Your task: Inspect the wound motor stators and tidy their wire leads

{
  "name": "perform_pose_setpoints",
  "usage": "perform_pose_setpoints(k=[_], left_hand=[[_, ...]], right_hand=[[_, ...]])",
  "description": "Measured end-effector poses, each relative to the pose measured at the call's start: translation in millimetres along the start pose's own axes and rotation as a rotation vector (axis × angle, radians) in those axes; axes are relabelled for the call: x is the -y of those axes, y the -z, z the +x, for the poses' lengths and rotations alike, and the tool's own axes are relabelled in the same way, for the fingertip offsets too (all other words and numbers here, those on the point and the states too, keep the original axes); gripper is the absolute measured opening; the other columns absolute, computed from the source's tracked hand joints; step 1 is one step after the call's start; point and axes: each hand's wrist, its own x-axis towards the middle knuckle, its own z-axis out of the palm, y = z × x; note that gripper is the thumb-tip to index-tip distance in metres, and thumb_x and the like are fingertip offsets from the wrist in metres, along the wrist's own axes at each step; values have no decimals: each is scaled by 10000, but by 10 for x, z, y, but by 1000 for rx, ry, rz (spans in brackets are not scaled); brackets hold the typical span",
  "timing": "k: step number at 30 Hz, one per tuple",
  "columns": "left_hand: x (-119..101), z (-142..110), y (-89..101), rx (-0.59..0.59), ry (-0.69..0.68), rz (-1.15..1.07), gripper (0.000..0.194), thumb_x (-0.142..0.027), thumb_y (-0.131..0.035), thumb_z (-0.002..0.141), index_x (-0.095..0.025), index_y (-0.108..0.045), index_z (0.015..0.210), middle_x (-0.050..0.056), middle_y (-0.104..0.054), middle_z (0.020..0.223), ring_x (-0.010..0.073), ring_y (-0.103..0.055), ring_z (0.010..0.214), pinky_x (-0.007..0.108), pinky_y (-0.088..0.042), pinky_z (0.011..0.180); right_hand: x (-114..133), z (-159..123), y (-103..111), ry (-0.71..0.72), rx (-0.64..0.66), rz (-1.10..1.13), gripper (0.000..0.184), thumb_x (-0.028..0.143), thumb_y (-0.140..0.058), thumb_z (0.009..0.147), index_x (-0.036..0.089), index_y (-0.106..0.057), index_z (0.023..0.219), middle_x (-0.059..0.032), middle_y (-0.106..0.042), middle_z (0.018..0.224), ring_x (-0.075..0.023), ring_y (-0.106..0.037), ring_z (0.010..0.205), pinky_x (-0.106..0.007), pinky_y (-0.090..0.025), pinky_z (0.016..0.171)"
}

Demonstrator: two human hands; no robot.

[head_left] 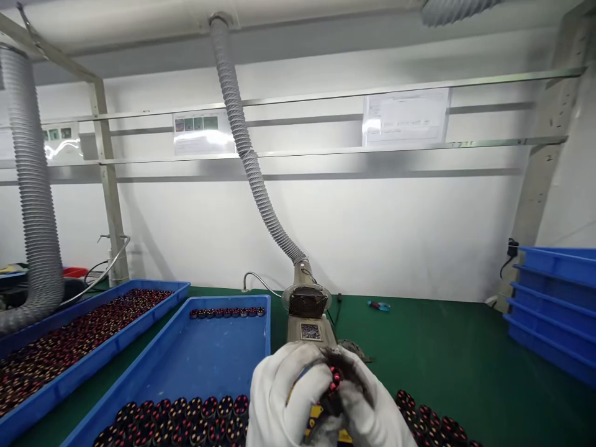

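In the head view, my left hand (284,391) and my right hand (372,400), both in white gloves, meet at the bottom centre. The right glove's fingertips are stained dark. Between the closed fingers of both hands is a small black round part with pink-red dots (334,379), mostly hidden by the gloves. Something yellow (316,412) shows beneath the hands, its kind hidden. Directly behind them stands a beige metal device (310,310) under a fume hose (254,164).
A blue tray (158,357) holds similar parts in rows at its near and far ends. Farther left, a long blue tray (181,290) is full of them. More parts (428,422) lie at right on the green bench (447,347), with pliers (379,306) behind and stacked blue trays (554,310).
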Motion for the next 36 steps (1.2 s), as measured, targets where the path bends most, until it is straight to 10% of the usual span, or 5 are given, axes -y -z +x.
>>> perform_pose_setpoints(k=[11, 21, 26, 31, 36], left_hand=[[260, 82, 222, 302, -112, -145, 248, -424, -494, 890, -212, -530, 1013, 64, -695, 973, 194, -639, 956, 293, -547, 796], [270, 82, 307, 353, -247, -87, 213, -351, -594, 851, -176, -536, 957, 48, -699, 953, 217, -621, 969, 351, -507, 815], [247, 116, 344, 361, -218, -112, 181, -345, -531, 896, -182, -530, 974, 37, -699, 970, 190, -612, 997, 320, -494, 836], [236, 159, 361, 261, -335, 54, 241, -370, -421, 946, -172, -555, 915, 38, -724, 903, 198, -641, 941, 325, -497, 778], [224, 108, 331, 277, -162, -150, 236, -301, -711, 752, -186, -562, 895, 25, -720, 881, 198, -666, 888, 309, -540, 779]], right_hand=[[126, 49, 23, 90, 125, 0, 260, 427, -767, 617, 251, -722, 804, -60, -664, 833, -240, -617, 813, -328, -501, 742], [-17, 95, -1, 52, -60, 247, 295, 515, -724, 630, 224, -673, 623, -35, -610, 631, -186, -565, 622, -310, -489, 618], [-10, 72, -39, 124, 15, 27, 293, 483, -765, 594, 203, -680, 615, -34, -613, 631, -169, -547, 572, -293, -457, 550], [50, -72, -165, 312, -300, -34, 161, 331, -762, 662, 239, -663, 574, -4, -608, 660, -149, -584, 630, -246, -463, 586], [86, -69, 68, 300, -465, -57, 62, 263, -742, 687, 246, -682, 683, -44, -671, 802, -200, -647, 774, -275, -532, 660]])
